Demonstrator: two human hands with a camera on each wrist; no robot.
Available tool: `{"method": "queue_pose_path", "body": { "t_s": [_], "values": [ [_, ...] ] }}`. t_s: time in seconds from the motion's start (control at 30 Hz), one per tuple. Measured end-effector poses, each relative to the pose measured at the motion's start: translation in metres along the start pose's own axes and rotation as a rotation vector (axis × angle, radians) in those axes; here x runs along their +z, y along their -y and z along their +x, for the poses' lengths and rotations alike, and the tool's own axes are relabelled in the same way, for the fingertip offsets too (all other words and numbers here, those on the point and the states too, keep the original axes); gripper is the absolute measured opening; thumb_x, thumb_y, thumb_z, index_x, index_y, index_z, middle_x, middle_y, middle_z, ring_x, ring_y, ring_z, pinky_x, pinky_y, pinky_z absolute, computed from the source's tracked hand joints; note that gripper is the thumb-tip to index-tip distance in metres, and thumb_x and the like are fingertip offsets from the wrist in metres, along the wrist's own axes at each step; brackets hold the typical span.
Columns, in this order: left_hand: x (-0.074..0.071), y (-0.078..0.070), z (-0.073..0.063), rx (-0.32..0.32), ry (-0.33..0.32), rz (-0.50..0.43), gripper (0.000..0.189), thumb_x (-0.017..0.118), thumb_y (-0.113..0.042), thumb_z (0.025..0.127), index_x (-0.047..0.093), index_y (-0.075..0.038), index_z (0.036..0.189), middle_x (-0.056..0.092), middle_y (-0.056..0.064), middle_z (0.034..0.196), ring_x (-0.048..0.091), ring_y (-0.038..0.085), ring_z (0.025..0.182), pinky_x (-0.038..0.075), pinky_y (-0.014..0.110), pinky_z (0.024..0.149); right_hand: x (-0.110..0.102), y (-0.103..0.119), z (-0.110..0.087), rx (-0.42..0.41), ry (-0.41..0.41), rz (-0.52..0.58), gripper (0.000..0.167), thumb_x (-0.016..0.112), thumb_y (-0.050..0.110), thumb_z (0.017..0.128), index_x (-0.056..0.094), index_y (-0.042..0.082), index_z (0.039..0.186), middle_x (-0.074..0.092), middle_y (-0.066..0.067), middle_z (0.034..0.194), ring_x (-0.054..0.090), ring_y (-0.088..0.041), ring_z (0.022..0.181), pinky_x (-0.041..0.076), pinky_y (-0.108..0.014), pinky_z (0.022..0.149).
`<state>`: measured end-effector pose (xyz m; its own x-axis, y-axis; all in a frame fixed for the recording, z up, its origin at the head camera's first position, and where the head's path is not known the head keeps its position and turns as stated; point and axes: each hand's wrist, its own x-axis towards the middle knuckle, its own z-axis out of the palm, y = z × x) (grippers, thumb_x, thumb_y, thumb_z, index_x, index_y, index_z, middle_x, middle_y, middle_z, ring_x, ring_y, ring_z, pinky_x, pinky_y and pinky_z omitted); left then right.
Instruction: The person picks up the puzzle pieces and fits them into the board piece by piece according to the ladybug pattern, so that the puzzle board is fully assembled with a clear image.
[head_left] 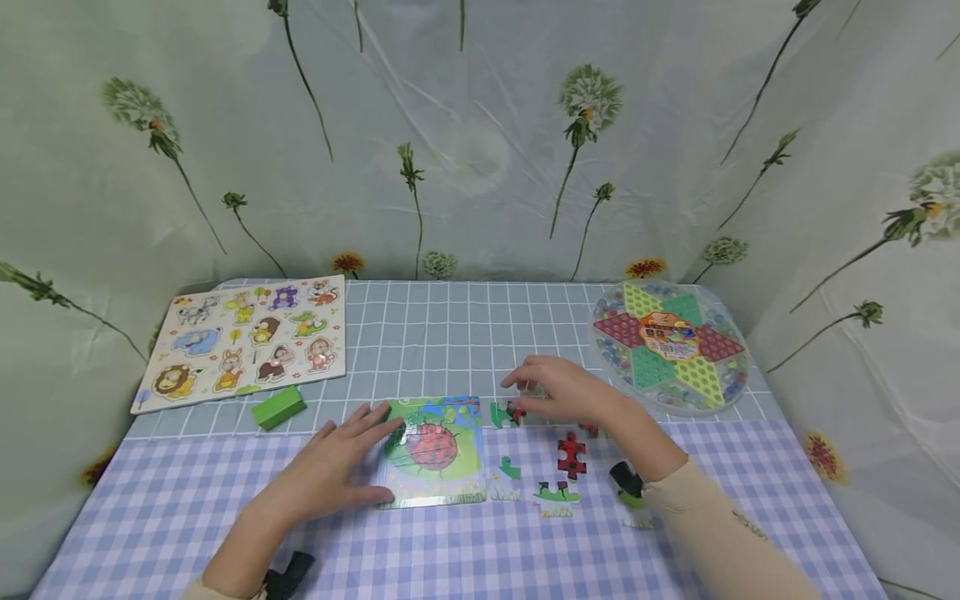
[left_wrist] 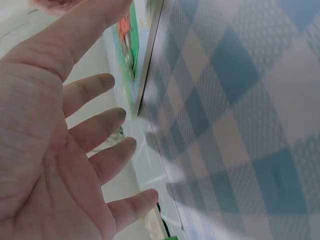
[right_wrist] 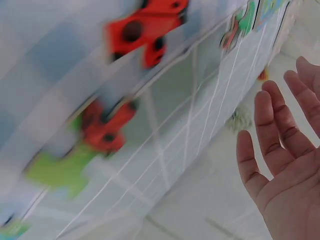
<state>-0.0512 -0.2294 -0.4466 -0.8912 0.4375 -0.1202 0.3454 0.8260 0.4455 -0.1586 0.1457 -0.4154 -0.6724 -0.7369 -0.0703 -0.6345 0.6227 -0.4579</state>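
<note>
My left hand [head_left: 337, 462] rests along the left edge of a square ladybug picture board [head_left: 465, 458], fingers and thumb spread, some fingertips over the edge. In the left wrist view its palm and fingers [left_wrist: 111, 159] are extended, holding nothing. My right hand [head_left: 558, 392] hovers with loosely bent fingers right by a green-and-red jigsaw piece [head_left: 501, 415]. The right wrist view shows that palm [right_wrist: 295, 195] without anything in it. Around it lie a red jigsaw piece [head_left: 572, 456], a green-and-white piece [head_left: 557, 498] and a pale piece [head_left: 506, 483].
At the back left lies an animal puzzle board [head_left: 255, 342], with a green block [head_left: 279, 407] before it. A round Chinese checkers set [head_left: 670, 346] sits at the back right. Another jigsaw piece [head_left: 637, 515] is beside the right cuff; one more is partly hidden by the forearm.
</note>
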Motion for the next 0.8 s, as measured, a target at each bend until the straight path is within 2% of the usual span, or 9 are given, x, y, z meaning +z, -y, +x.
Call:
{"method": "queue_pose_path", "body": {
  "t_s": [0.2, 0.37, 0.53, 0.8],
  "values": [
    [0.005, -0.006, 0.007, 0.046, 0.011, -0.006, 0.094, 0.092, -0.049, 0.081, 0.051, -0.024, 0.161, 0.039, 0.008, 0.174, 0.035, 0.043, 0.161, 0.03, 0.085, 0.116, -0.008, -0.013, -0.037, 0.096, -0.014, 0.04, 0.033, 0.071, 0.026, 0.105, 0.074, 0.011, 0.134, 0.073, -0.005, 0.115, 0.07, -0.02, 0.102, 0.06, -0.037, 0.085],
    [0.008, -0.01, 0.012, 0.064, 0.028, 0.003, 0.094, 0.092, -0.048, 0.081, 0.05, -0.025, 0.162, 0.038, 0.008, 0.175, 0.034, 0.043, 0.162, 0.027, 0.085, 0.117, -0.012, -0.023, -0.066, 0.155, -0.037, 0.091, 0.034, 0.072, 0.024, 0.104, 0.073, 0.009, 0.135, 0.073, -0.007, 0.118, 0.07, -0.025, 0.107, 0.06, -0.046, 0.087],
    [0.008, -0.011, 0.016, 0.058, 0.047, 0.015, 0.095, 0.092, -0.052, 0.08, 0.051, -0.026, 0.161, 0.037, 0.008, 0.175, 0.033, 0.044, 0.162, 0.026, 0.087, 0.116, -0.015, -0.032, -0.095, 0.207, -0.069, 0.111, 0.034, 0.076, 0.017, 0.1, 0.073, 0.007, 0.132, 0.075, -0.009, 0.124, 0.07, -0.026, 0.107, 0.06, -0.052, 0.093],
    [0.007, -0.011, 0.017, 0.039, 0.066, 0.001, 0.096, 0.092, -0.051, 0.08, 0.051, -0.022, 0.162, 0.035, 0.007, 0.176, 0.032, 0.042, 0.163, 0.024, 0.087, 0.117, -0.016, -0.043, -0.13, 0.322, -0.093, 0.072, 0.038, 0.085, 0.015, 0.092, 0.075, 0.007, 0.128, 0.075, -0.009, 0.123, 0.07, -0.027, 0.106, 0.061, -0.051, 0.092]
  ]
}}
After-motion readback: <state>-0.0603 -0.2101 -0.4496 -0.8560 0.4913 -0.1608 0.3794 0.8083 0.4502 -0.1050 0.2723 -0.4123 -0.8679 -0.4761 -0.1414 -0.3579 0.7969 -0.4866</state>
